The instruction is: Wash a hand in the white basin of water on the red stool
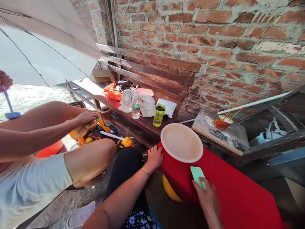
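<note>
A mint-green phone lies on the red worktop, just below a pale round plate that sits near the worktop's far end. The person's right hand rests on the near end of the phone, fingers pressed down over it; whether they curl under its edge cannot be told. The left hand lies spread and flat on the worktop's left edge, fingertips close to the plate's rim, gripping nothing.

A likely risk is the phone sliding on the smooth red surface and slipping off the near edge if the hand pushes rather than lifts. The plate overhangs a little at the left, so a nudge from the left hand could tip it off.

The plate looks empty. On the wooden bench behind stand a clear water bottle, contents hard to judge, and a yellow-green tumbler with a dark lid. A small cup on a board to the right holds reddish food with chopsticks sticking out. To the left another person's hands work at a yellow toy vehicle
</note>
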Action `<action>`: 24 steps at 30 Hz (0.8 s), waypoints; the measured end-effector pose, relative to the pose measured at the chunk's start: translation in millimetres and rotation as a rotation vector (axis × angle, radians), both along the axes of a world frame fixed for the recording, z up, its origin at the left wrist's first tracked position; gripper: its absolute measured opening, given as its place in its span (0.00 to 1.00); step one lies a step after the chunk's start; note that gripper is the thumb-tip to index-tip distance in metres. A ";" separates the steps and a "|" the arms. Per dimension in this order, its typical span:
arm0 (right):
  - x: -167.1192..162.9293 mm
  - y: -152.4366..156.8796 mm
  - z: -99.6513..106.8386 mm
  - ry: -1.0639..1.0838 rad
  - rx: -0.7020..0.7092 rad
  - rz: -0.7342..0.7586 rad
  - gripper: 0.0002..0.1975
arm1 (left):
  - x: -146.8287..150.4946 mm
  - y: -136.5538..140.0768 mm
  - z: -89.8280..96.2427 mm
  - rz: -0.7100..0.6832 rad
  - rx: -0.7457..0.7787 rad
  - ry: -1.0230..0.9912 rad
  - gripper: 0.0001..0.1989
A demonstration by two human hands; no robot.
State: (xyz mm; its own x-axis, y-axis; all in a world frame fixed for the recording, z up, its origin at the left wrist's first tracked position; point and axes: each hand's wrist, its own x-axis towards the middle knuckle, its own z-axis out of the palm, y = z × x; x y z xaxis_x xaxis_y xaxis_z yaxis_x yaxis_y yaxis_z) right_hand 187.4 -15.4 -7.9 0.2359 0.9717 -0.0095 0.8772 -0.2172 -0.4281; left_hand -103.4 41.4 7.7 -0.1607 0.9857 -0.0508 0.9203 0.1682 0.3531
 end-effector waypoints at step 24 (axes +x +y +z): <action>58.5 25.1 -11.3 -0.098 0.028 -0.054 0.34 | -2.3 4.2 -2.2 0.192 0.320 -0.098 0.18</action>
